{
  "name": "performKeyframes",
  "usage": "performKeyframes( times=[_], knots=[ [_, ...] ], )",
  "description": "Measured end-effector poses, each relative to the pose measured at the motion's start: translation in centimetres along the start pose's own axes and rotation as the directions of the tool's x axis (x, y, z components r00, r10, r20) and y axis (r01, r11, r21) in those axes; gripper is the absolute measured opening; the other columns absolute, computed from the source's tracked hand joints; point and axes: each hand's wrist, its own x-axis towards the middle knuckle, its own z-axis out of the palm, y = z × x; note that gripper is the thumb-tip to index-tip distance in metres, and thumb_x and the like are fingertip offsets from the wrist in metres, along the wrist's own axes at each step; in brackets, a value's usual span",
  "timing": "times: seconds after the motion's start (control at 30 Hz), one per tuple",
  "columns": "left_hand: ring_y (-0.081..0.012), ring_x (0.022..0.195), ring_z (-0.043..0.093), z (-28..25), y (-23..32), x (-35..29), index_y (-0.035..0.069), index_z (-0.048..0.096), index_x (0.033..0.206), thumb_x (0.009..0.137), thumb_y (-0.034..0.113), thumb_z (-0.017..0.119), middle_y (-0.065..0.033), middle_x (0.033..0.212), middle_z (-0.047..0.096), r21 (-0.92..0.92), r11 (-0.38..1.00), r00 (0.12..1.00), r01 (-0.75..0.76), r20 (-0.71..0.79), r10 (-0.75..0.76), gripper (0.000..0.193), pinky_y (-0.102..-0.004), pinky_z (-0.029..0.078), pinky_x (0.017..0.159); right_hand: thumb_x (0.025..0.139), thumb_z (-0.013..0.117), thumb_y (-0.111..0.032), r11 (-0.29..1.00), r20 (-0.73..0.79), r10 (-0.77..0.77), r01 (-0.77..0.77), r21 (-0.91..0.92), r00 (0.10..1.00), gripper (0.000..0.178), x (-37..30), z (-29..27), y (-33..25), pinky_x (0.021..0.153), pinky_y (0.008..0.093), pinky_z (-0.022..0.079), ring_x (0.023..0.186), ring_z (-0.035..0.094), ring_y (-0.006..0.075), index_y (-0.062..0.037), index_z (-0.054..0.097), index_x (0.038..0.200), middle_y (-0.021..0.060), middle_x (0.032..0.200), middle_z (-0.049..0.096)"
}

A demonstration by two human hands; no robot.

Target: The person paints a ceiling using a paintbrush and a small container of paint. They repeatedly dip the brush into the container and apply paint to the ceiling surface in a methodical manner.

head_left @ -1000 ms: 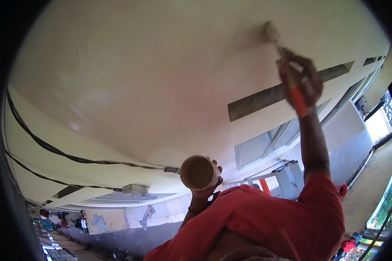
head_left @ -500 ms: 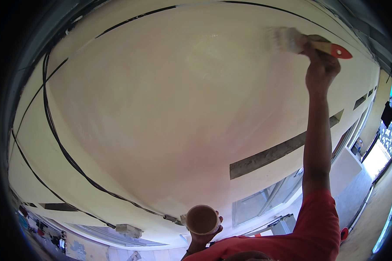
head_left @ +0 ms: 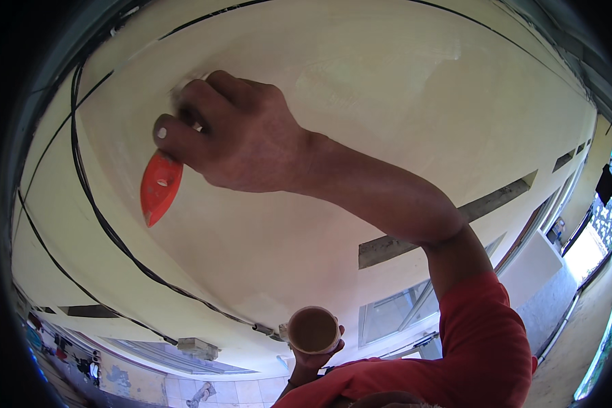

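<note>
Gripping a flat paintbrush, the fingers of the right hand are clamped around its handle, thumb low and knuckles bent. The handle's red end juts out below the thumb, toward the left edge of the wall; the long axis slants from that tip up and slightly right. The bristle end lies beyond the fingers, blurred and mostly hidden, so I cannot tell whether it touches the wall. The right forearm reaches across to the wall's upper left, making this the nearer hand to the brush. Well below, the left hand has its fingers curled around a small round tub, its mouth showing beige-brown contents.

Past the hands, the wall is pale cream, with faint glossy patches near its top edge. Twisted black cables run down its left side to just beside the tub. Right of centre are a long recessed slot and, under it, a window. Dark cloth hangs at the far right.
</note>
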Motion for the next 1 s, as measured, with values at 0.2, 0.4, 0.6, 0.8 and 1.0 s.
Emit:
performKeyframes(
  times=[0.2,0.4,0.6,0.8,1.0],
  knots=[
    [-0.0418,0.136,0.051,0.1,0.0,-0.3,0.018,0.066,0.144,0.091,0.066,0.072,-0.0165,0.145,0.06,-0.043,0.999,0.999,0.012,0.044,-0.01,0.071,-0.0586,0.048,0.104,0.088,0.082,-0.003,0.548,0.0,0.657,-0.478,0.687,0.754,0.011,-0.2,-3.7,10.0,0.063,0.0342,0.061,0.073,0.075,0.0157,-0.0022,0.076,0.097,0.0056,0.09,0.079],
    [-0.0477,0.136,0.054,-1.0,0.6,-1.6,0.023,0.063,0.146,0.092,0.075,0.06,-0.0131,0.141,0.066,-0.029,0.998,0.998,-0.05,-0.038,0.049,0.075,-0.0608,0.047,0.093,0.083,0.085,0.006,0.701,-0.42,0.713,-0.545,0.461,0.562,0.028,-3.0,-16.7,20.8,0.068,0.0342,0.071,0.083,0.079,0.0238,0.011,0.074,0.109,0.0191,0.105,0.078],
    [-0.0444,0.138,0.052,-0.6,0.8,-2.4,0.021,0.067,0.142,0.092,0.069,0.069,-0.0177,0.145,0.061,-0.068,0.998,1.0,0.0,0.015,0.001,0.07,-0.063,0.049,0.103,0.084,0.092,-0.043,0.707,-0.364,0.308,-0.467,-0.53,0.879,0.037,-2.0,-15.7,21.7,0.08,0.0363,0.062,0.083,0.081,0.0206,-0.0113,0.083,0.102,0.004,0.09,0.084],
    [-0.0434,0.135,0.053,-1.7,1.5,-3.7,0.021,0.067,0.143,0.094,0.07,0.065,-0.0171,0.144,0.062,0.115,0.986,0.99,-0.121,-0.059,0.129,0.069,-0.0609,0.05,0.097,0.086,0.08,-0.005,0.882,-0.131,-0.031,-0.035,-0.471,0.991,0.014,4.0,1.3,7.0,0.051,0.0329,0.057,0.068,0.069,0.0193,-0.0085,0.073,0.098,0.0072,0.088,0.068],
    [-0.0424,0.134,0.052,-1.0,2.2,-3.9,0.018,0.064,0.145,0.094,0.066,0.068,-0.0171,0.145,0.059,-0.021,0.996,0.989,-0.09,0.119,0.092,0.07,-0.062,0.051,0.1,0.078,0.079,-0.019,0.982,-0.034,-0.056,0.049,-0.181,0.998,0.012,7.2,9.6,-1.9,0.047,0.0354,0.049,0.062,0.064,0.0207,-0.0088,0.075,0.083,0.0085,0.066,0.058]
  ],
)
